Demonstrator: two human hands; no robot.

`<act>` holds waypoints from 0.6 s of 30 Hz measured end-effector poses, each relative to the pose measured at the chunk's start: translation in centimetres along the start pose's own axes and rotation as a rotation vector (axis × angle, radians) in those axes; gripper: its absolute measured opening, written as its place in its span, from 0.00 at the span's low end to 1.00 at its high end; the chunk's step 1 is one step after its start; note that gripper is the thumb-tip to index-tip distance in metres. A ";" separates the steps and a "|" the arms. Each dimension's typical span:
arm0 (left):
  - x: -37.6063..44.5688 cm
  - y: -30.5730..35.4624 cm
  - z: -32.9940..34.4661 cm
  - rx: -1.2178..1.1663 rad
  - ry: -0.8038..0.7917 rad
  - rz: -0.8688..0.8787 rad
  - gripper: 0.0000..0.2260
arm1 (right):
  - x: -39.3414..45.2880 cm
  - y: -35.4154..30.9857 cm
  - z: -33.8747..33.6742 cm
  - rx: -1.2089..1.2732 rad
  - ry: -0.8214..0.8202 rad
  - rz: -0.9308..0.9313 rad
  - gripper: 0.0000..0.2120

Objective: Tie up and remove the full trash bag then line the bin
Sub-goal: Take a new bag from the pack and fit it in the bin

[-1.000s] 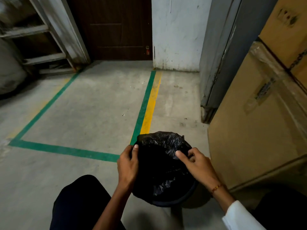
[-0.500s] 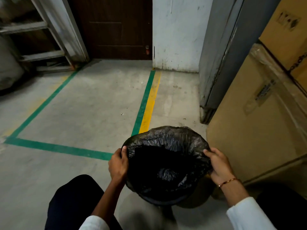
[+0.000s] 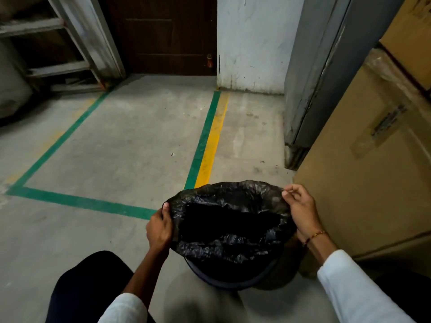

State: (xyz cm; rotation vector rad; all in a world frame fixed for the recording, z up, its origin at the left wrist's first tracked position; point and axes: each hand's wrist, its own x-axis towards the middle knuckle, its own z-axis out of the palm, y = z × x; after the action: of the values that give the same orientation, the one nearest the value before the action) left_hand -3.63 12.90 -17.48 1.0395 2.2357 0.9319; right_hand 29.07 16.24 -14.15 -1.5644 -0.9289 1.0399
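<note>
Two hands' fingers (image 3: 294,193) pinching opposite edges of trash bag (image 3: 233,220).

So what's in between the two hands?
In the head view, the crinkly black plastic trash bag, its mouth stretched open between left hand and right hand.

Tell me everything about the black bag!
The black bag is thin, crinkly, shiny plastic. Its mouth is stretched wide open, not tied, and the inside looks dark. It sits in a round dark bin on the grey floor, beside a big cardboard box. The left hand grips its left edge and the right hand pinches its right edge.
</note>
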 end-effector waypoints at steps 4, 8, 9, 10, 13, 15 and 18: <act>0.3 -0.7 0.2 -0.107 -0.026 -0.011 0.24 | 1.2 -0.6 0.1 0.104 -0.076 0.028 0.14; 0.4 -1.0 0.5 -0.133 -0.083 -0.023 0.25 | 1.6 0.2 0.1 0.179 -0.070 0.108 0.19; 0.3 -1.0 0.5 -0.141 -0.093 -0.032 0.25 | 1.6 0.6 0.0 0.178 -0.060 0.138 0.20; 0.5 -1.5 0.7 -0.148 -0.106 -0.033 0.25 | 1.5 1.2 -0.2 0.168 -0.055 0.173 0.21; 1.0 -2.8 1.0 -0.127 -0.239 -0.076 0.26 | 1.1 3.3 -1.0 0.018 -0.086 0.269 0.21; 1.5 -4.1 1.4 -0.111 -0.376 -0.148 0.27 | 0.5 4.3 -1.6 -0.108 -0.136 0.323 0.19; 1.8 -4.3 1.6 -0.112 -0.407 -0.206 0.19 | -0.3 4.9 -2.2 -0.189 -0.191 0.314 0.18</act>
State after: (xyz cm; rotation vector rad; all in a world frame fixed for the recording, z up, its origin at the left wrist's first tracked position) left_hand -5.57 12.92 -21.96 0.8417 1.8872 0.6778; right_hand 31.39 14.23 -18.56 -1.8332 -0.9507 1.3740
